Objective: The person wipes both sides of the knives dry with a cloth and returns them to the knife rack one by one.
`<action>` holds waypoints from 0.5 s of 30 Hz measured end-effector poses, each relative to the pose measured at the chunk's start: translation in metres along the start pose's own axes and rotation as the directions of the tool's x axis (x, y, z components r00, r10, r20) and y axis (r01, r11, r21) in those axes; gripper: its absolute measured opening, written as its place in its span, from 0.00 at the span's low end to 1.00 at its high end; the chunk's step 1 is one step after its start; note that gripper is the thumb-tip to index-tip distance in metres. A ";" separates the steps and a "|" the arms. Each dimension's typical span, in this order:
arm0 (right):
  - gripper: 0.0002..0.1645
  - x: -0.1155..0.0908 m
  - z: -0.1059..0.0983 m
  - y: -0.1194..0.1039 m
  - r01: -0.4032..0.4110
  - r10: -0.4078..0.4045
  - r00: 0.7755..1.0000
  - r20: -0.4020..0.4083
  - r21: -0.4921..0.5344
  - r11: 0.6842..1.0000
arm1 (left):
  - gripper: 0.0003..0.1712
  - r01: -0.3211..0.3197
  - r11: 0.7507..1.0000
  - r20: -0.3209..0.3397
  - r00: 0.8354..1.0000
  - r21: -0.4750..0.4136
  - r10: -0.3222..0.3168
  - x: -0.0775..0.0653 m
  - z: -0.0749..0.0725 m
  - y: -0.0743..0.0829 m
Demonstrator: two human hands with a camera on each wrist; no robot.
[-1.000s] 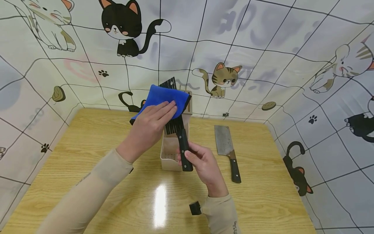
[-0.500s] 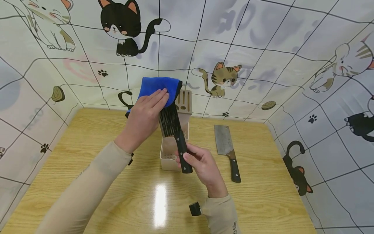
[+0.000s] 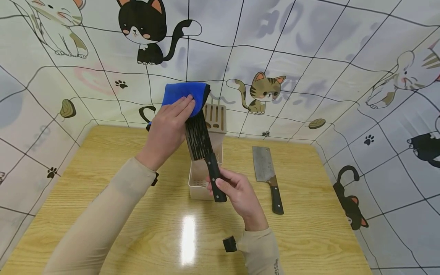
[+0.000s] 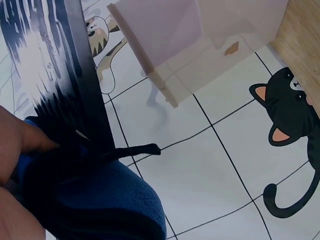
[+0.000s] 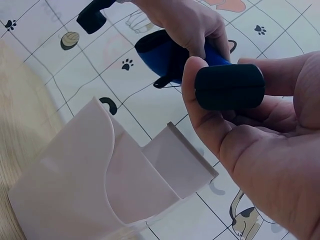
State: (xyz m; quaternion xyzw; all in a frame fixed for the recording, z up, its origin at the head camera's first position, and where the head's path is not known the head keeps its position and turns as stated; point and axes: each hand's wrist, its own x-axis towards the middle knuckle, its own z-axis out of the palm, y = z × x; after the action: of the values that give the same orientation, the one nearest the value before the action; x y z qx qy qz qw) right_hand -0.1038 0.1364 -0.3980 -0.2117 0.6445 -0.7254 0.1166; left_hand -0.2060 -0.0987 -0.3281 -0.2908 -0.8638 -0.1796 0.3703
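My right hand (image 3: 242,196) grips the black riveted handle of a kitchen knife (image 3: 198,141), held tilted above the table. Its broad black blade with pale streaks points up and away. A blue cloth (image 3: 183,91) with a black edge covers the blade's far end. Over that cloth lies my left hand (image 3: 168,126), pinching it about the blade; the left wrist view shows the cloth (image 4: 115,195) folded at the blade (image 4: 55,60). From the right wrist view, the handle's butt end (image 5: 230,87) sits between thumb and fingers. The blade tip is hidden.
Behind the knife stands a beige knife holder (image 3: 201,193) with a slotted top (image 3: 216,118). A cleaver (image 3: 264,164) with a dark handle lies on the wooden table (image 3: 302,229) to the right. Cat-printed sheeting (image 3: 213,38) rises round the table's back and sides.
My left hand and the cloth have slid up and left along the blade toward its far end, baring more of the blade near the handle. My right hand stays nearly still.
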 end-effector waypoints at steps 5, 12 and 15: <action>0.24 0.002 0.000 0.000 -0.020 0.020 0.999 -0.030 -0.016 1.000 | 0.26 -0.018 1.000 0.045 0.999 -0.012 0.019 -0.003 0.001 0.003; 0.22 0.004 0.000 -0.001 -0.031 0.030 0.999 -0.017 -0.022 0.999 | 0.25 -0.004 1.000 -0.018 1.000 0.023 0.005 -0.005 0.001 0.001; 0.22 0.003 0.000 -0.001 -0.039 0.039 0.999 -0.009 -0.039 0.998 | 0.25 0.014 0.999 -0.047 0.999 0.029 -0.013 -0.002 -0.001 -0.001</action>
State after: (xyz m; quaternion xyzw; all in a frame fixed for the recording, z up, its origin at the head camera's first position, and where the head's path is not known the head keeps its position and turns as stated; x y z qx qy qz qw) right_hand -0.1062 0.1355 -0.3968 -0.1983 0.6629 -0.7112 0.1240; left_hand -0.2052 -0.1002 -0.3288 -0.2753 -0.8592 -0.1763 0.3934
